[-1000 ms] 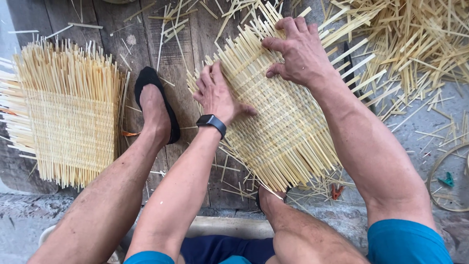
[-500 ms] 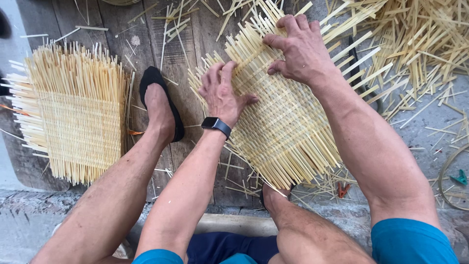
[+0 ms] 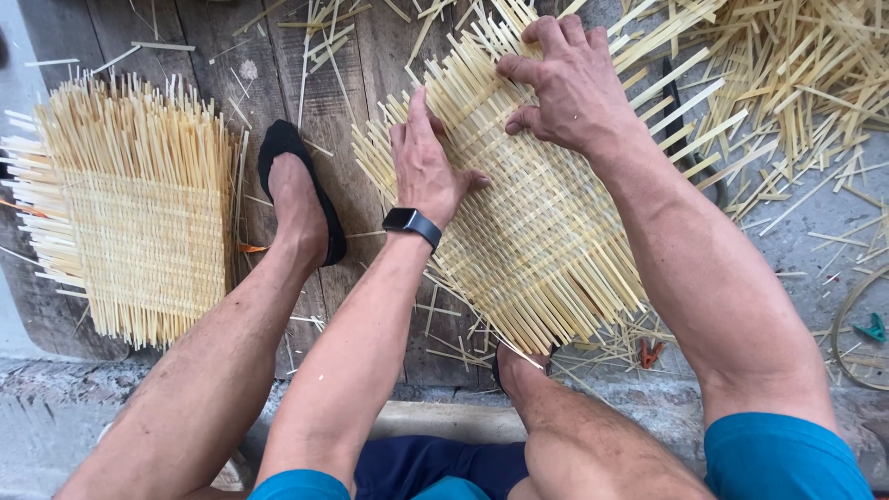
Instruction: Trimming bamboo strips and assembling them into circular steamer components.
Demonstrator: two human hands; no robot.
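On the half-woven bamboo mat [image 3: 528, 231] at centre, left hand [image 3: 428, 167] pressing down flat, fingers spread open and pointing away, palm touching the strips, holding nothing. Just beyond, near the mat's far edge, right hand [image 3: 567, 85] curling its fingers, fingertips pinching at strips of the weave. Wearing a black smartwatch [image 3: 413, 223] on the left wrist. Lying tilted across dark wooden planks [image 3: 343, 102], the mat pinned at its near corner under the right foot [image 3: 519, 363]. Resting just left of the mat, left foot in a black slipper [image 3: 301, 190], toes pointing away. Sitting well apart at far left, a second woven bamboo mat [image 3: 139, 213] with loose ends sticking out all round. Spreading over the grey ground at upper right, a heap of loose bamboo strips [image 3: 796, 74].
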